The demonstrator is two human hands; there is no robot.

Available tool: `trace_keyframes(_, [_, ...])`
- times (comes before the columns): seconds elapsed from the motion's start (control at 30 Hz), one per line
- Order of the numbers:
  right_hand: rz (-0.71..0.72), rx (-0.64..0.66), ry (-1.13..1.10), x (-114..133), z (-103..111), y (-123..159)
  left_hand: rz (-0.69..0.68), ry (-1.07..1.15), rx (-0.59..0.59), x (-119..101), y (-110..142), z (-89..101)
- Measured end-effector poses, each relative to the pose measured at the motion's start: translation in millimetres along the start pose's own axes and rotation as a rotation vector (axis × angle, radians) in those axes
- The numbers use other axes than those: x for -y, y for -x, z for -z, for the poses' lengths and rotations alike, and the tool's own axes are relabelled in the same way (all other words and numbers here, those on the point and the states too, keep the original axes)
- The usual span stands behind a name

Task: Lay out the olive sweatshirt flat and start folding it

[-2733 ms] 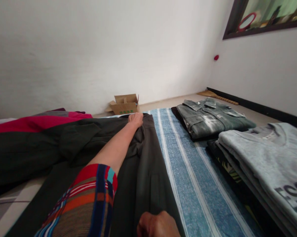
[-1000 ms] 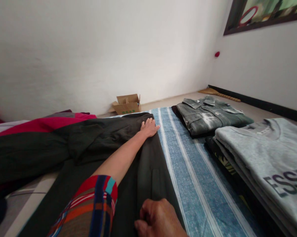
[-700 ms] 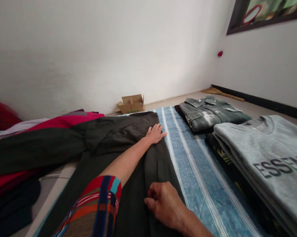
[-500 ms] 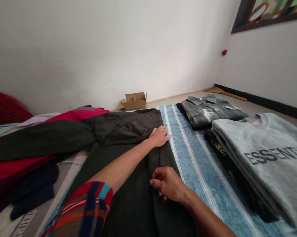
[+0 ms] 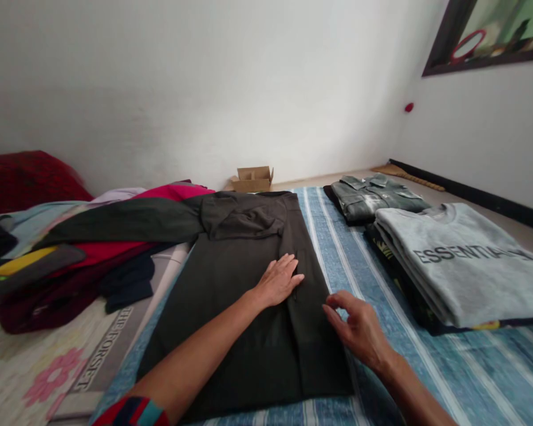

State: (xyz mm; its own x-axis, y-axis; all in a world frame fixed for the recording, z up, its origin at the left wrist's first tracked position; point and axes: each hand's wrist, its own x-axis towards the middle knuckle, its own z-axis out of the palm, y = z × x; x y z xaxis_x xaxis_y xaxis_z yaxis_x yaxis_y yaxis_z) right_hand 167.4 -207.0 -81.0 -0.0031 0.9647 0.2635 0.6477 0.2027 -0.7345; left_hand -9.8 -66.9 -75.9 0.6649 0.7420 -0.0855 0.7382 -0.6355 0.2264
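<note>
A dark hooded jacket (image 5: 239, 325) lies spread on the striped blue sheet, its hood (image 5: 246, 216) at the far end. One dark sleeve (image 5: 128, 220) stretches left over other clothes, while the right side is folded inward as a long strip. My left hand (image 5: 278, 280) rests flat on that strip with fingers stretched out, gripping nothing. Just past the jacket's right edge is my right hand (image 5: 359, 328), thumb and forefinger apart with nothing seen between them; its other fingers are partly hidden.
Right of the jacket are a folded grey sweatshirt (image 5: 465, 266) on dark clothing and a folded grey denim jacket (image 5: 375, 195). Loose clothes, including a maroon garment (image 5: 48, 307), are heaped at left. An open cardboard box (image 5: 254, 179) stands by the wall.
My left hand has slid nearer along the jacket's folded strip. My right hand has moved from on top of the strip to the jacket's right edge, its fingers opening. The view has shifted slightly.
</note>
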Motion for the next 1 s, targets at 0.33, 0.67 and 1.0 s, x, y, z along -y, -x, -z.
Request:
trace_keyframes(0.33, [0.244,0.177,0.282,31,-38,59,0.033,-0.004,-0.093,2,10,-16.7])
trace_keyframes(0.67, [0.24,0.277,0.29,23,-36,65,-0.03,0.032,-0.104,-7,35,-13.0])
trace_keyframes(1.0, [0.232,0.263,0.171,31,-26,55,0.019,0.082,-0.135,-2,42,-27.2])
